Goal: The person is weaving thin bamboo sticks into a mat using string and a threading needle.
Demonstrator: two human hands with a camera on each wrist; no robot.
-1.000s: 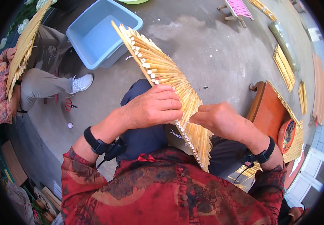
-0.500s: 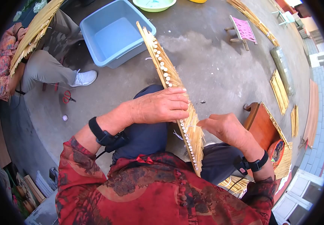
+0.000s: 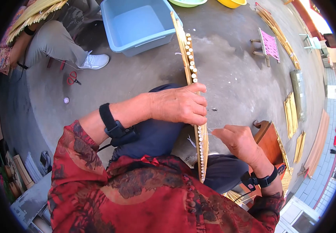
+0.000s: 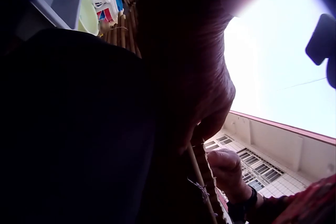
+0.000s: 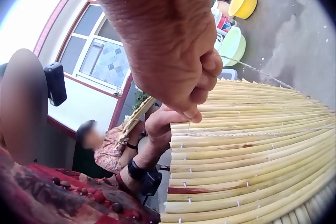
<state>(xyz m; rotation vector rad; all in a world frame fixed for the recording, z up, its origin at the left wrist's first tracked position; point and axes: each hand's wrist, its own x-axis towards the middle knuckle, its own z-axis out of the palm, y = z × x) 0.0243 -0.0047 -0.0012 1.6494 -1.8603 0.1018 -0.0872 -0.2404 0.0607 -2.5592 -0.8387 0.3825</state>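
Observation:
A mat of pale stalks [image 5: 247,153], stitched together in rows with white thread, stands almost edge-on over the lap in the head view, its round cut ends facing up. My left hand [image 3: 180,104] grips its edge around the middle, the thumb hidden behind the stalks. On the right side of the mat, my right hand [image 3: 238,142] has its fingers curled and pinches a white string [image 5: 257,70] close to the edge. In the right wrist view the string runs taut from the fist over the stalks. A loose tuft of thread hangs at the mat's left side.
A blue tub [image 3: 140,25] stands ahead, with red scissors [image 3: 72,78] on the floor at left. Another person in grey trousers [image 3: 53,42] sits there holding a similar mat. At right are a pink-seated stool [image 3: 269,44], stalk bundles [image 3: 291,116] and a wooden stand [image 3: 271,145].
The mat has turned from showing its broad face to nearly edge-on. My right hand has drawn a little away from it, pulling the string. The head view has swung right.

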